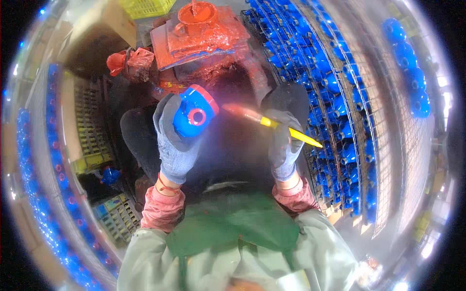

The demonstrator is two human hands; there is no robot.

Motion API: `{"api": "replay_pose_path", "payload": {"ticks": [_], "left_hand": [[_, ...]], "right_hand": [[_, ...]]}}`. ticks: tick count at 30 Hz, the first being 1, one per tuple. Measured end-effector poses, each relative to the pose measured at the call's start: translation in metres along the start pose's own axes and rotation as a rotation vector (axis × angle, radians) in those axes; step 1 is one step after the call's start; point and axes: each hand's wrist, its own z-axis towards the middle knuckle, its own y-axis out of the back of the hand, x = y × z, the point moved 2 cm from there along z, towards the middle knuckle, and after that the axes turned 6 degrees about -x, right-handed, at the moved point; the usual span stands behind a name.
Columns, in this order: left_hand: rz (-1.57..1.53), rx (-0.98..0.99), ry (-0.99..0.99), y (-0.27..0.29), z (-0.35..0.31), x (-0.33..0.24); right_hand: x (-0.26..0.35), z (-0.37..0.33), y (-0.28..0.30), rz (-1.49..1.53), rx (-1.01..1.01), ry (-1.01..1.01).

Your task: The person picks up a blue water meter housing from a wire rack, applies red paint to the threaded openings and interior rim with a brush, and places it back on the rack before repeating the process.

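Observation:
In a grey-and-blue work glove, my left hand (173, 145) is closed around a glossy blue vase-like piece (187, 119). Red coats the rim of this piece, and a red ring circles a small round opening facing me. My right hand (284, 140), gloved the same way, grips a paintbrush (296, 134) with a yellow handle. Its red-stained bristles point left toward the red rim, with a small gap between them. Beyond both hands, a red paint-covered cup (196, 17) with a stick in it stands on a red-smeared stack of boards (208, 41).
At my right stands a wire rack (335, 106) full of blue pieces. Another rack (56, 160) at the left holds blue pieces with red rings. Yellow crates (92, 157), a cardboard box (104, 36) and a red-smeared bundle (138, 63) lie to the left.

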Motion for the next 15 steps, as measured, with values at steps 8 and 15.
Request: {"api": "replay_pose_path", "payload": {"ticks": [8,15], "left_hand": [[0.19,0.121,0.035,0.005,0.001,-0.006],[0.369,0.194,0.03,0.017,0.011,-0.017]], "right_hand": [[0.024,0.021,-0.023,-0.187,0.367,0.321],[0.023,0.023,-0.036,-0.103,0.187,-0.061]]}}
